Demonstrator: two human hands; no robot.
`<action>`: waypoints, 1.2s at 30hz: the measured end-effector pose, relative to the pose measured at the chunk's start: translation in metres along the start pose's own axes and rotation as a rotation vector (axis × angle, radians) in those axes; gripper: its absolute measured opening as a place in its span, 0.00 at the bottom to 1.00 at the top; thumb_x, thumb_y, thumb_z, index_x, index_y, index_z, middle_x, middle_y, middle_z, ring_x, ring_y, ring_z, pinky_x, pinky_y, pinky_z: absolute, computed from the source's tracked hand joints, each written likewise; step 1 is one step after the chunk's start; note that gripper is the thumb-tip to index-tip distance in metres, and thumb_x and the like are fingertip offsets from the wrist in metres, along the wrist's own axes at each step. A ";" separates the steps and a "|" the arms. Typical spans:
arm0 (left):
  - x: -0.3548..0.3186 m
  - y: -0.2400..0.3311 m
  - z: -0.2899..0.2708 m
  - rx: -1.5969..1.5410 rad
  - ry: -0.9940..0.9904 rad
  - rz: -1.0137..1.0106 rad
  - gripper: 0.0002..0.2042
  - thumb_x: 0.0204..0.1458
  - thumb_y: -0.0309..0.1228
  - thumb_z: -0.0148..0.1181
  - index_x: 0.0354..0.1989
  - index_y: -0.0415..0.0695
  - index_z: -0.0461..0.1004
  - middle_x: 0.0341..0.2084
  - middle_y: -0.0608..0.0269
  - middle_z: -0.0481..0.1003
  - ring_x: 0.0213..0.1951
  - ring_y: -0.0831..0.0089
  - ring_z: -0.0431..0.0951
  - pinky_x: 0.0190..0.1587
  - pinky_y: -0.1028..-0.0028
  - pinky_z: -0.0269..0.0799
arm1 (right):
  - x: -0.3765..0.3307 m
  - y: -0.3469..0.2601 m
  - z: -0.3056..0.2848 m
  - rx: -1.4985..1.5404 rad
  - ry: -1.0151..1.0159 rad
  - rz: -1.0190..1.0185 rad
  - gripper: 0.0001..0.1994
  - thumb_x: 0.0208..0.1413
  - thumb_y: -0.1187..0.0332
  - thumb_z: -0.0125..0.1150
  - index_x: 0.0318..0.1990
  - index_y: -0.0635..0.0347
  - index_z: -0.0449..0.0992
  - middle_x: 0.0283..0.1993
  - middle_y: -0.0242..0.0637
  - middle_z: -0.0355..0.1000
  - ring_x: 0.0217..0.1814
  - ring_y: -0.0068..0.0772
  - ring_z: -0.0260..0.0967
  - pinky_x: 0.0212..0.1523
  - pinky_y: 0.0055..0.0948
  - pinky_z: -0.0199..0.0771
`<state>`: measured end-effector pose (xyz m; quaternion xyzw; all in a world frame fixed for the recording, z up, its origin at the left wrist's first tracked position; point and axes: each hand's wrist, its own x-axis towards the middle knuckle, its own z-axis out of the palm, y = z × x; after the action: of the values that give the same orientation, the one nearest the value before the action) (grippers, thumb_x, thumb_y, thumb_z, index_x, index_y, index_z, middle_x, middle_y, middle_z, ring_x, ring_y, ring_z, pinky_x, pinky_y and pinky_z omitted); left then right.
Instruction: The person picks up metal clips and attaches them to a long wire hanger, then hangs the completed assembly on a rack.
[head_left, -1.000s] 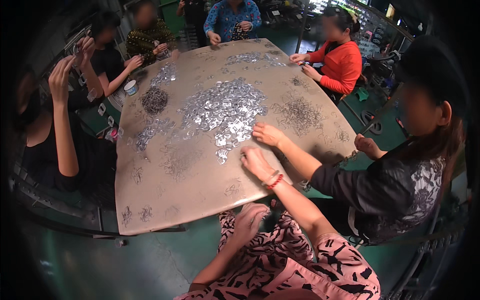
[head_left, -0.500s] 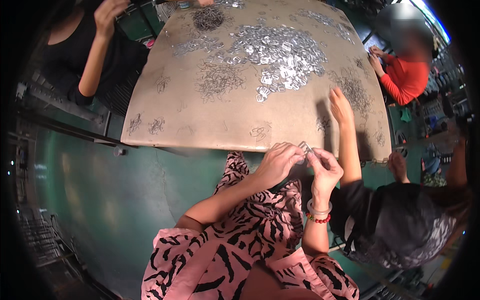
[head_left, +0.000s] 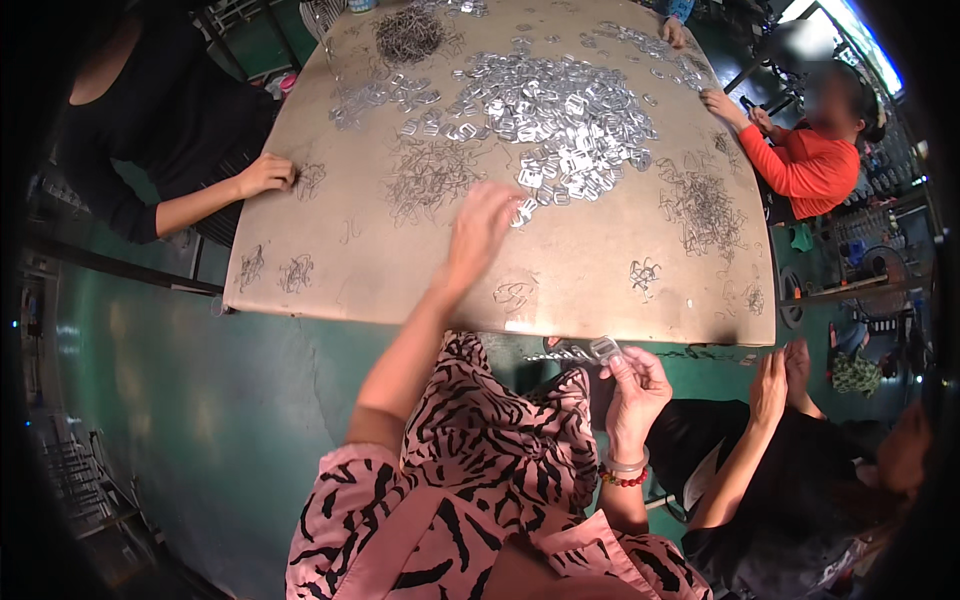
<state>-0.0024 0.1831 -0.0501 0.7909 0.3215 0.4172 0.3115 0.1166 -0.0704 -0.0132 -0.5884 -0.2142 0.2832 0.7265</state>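
My right hand (head_left: 636,395), wearing a bangle and red beads, is closed on a silver metal buckle (head_left: 605,350), pinched between thumb and fingers just off the table's near edge. My left hand (head_left: 483,225) is stretched over the table, its fingers smeared by motion. They are beside the near tip of a large heap of flat silver buckles (head_left: 575,120), and whether they touch or hold one cannot be seen. Left of that hand lies a loose patch of thin bent wire pieces (head_left: 425,180). A small cluster of wire pieces (head_left: 515,293) lies nearer to me.
The brown-topped table (head_left: 400,285) carries more wire pieces (head_left: 700,210) at the right and a dense dark pile (head_left: 410,37) at the back. One person's hand (head_left: 268,175) rests at the left edge, another's (head_left: 722,105) at the right. A co-worker's hands (head_left: 780,375) are close on my right.
My left hand has left the buckle and moved forward over the table; my right hand keeps it. The right-hand co-worker's arm has drawn back off the table. The left person's hand has come down.
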 end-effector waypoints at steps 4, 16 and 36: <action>0.073 -0.099 0.018 0.312 -0.347 0.273 0.07 0.48 0.30 0.55 0.33 0.44 0.76 0.35 0.62 0.72 0.43 0.65 0.70 0.47 0.69 0.66 | -0.001 -0.005 0.003 -0.027 0.000 0.061 0.07 0.48 0.83 0.60 0.35 0.70 0.73 0.28 0.37 0.73 0.24 0.21 0.69 0.26 0.18 0.72; 0.078 -0.104 0.032 0.602 -0.502 0.324 0.08 0.51 0.32 0.48 0.38 0.46 0.70 0.38 0.63 0.68 0.47 0.65 0.68 0.45 0.67 0.69 | -0.007 -0.005 -0.004 -0.053 -0.042 0.046 0.06 0.47 0.83 0.62 0.35 0.70 0.74 0.28 0.36 0.74 0.25 0.19 0.70 0.25 0.15 0.68; -0.073 0.123 0.007 -0.661 -0.389 -0.310 0.07 0.52 0.23 0.57 0.38 0.34 0.73 0.30 0.60 0.75 0.35 0.74 0.75 0.45 0.76 0.72 | -0.011 -0.012 -0.031 -0.104 -0.033 0.004 0.08 0.49 0.80 0.61 0.38 0.71 0.76 0.30 0.38 0.76 0.27 0.18 0.72 0.24 0.12 0.66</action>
<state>0.0019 0.0514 0.0063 0.6547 0.2208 0.2891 0.6627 0.1299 -0.1023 -0.0075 -0.6210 -0.2394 0.2829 0.6906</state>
